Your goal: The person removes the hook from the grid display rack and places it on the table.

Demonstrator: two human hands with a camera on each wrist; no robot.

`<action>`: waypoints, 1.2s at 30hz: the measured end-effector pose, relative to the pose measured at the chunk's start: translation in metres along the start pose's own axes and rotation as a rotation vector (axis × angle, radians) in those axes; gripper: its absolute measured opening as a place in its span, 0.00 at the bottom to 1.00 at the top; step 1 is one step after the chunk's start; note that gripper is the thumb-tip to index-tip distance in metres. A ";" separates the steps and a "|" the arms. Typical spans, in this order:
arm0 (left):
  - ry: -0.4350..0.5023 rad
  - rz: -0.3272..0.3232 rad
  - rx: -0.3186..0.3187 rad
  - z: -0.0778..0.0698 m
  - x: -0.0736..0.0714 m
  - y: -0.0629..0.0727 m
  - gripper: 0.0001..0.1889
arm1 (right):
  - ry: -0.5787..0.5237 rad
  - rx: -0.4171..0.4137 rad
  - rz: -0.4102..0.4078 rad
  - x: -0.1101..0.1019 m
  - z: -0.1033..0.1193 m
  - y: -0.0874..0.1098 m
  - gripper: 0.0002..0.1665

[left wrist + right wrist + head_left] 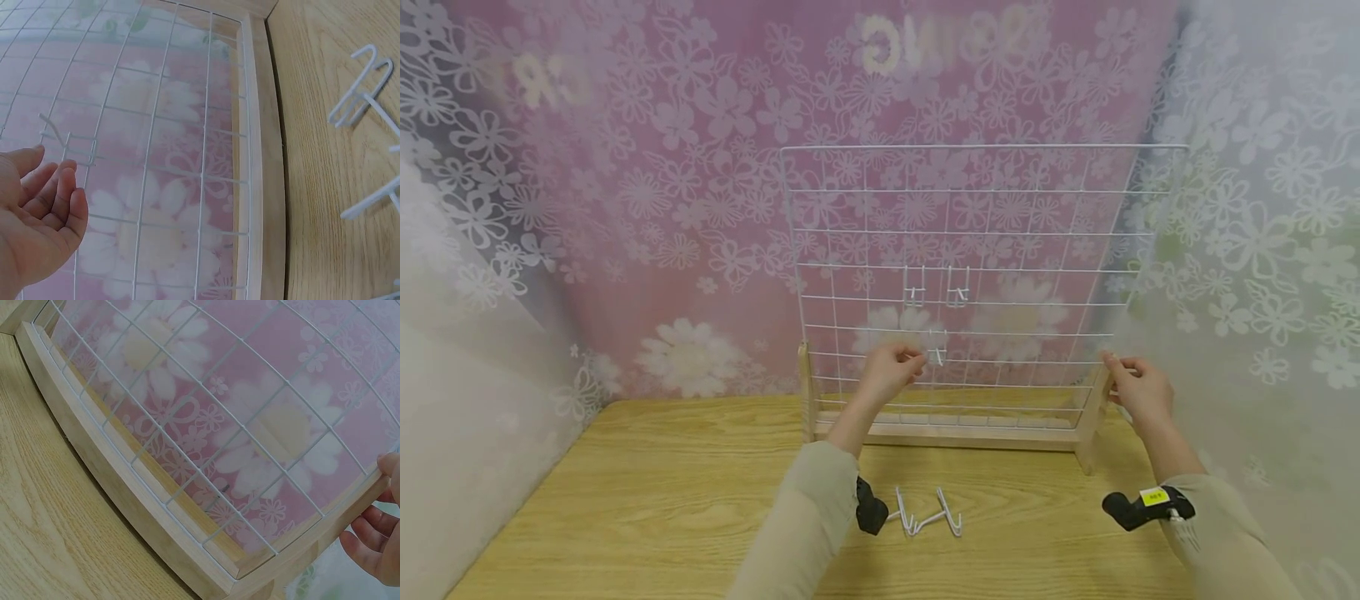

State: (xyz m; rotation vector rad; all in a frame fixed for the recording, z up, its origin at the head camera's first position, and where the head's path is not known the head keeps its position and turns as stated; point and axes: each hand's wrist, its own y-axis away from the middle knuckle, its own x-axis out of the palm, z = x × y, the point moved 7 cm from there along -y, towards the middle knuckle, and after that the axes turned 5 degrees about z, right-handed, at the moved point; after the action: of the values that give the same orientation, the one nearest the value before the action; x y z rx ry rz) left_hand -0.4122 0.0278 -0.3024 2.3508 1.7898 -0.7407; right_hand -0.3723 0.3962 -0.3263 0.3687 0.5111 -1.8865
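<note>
A white wire grid rack (985, 234) stands upright in a wooden base (955, 435). Two white wire hooks (913, 293) hang side by side near its middle, and a lower hook (67, 142) hangs beneath them. My left hand (891, 371) is just beside that lower hook, its fingers loosely bent and nothing visible between them; the left wrist view shows a small gap between fingertips and hook. With thumb in front and fingers behind, my right hand (1138, 387) grips the right wooden post (331, 531) at the grid's edge.
On the wooden table (700, 500), two loose white hooks (947, 512) lie in front of the base, near the left wrist's black camera (871, 507). Behind the rack hangs a pink flowered curtain (700, 208); a pale flowered sheet (1262, 250) stands close on the right.
</note>
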 end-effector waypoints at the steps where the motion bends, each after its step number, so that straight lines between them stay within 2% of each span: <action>1: 0.008 -0.003 0.002 -0.001 0.001 -0.001 0.12 | 0.003 0.001 0.001 0.000 0.000 0.000 0.41; 13: 0.038 -0.004 -0.039 -0.011 0.011 -0.008 0.13 | -0.001 -0.003 -0.002 -0.001 0.003 0.000 0.41; 29: 0.070 0.003 -0.077 -0.014 0.022 -0.012 0.11 | -0.006 0.003 0.010 0.001 0.000 0.001 0.43; 36: 0.057 -0.013 -0.064 -0.021 0.024 -0.011 0.10 | -0.013 -0.003 0.005 0.000 0.001 0.002 0.42</action>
State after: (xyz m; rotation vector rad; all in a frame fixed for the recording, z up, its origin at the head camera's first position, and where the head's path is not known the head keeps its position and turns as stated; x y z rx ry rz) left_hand -0.4110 0.0595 -0.2919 2.3444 1.8245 -0.6137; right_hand -0.3710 0.3949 -0.3262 0.3552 0.5031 -1.8821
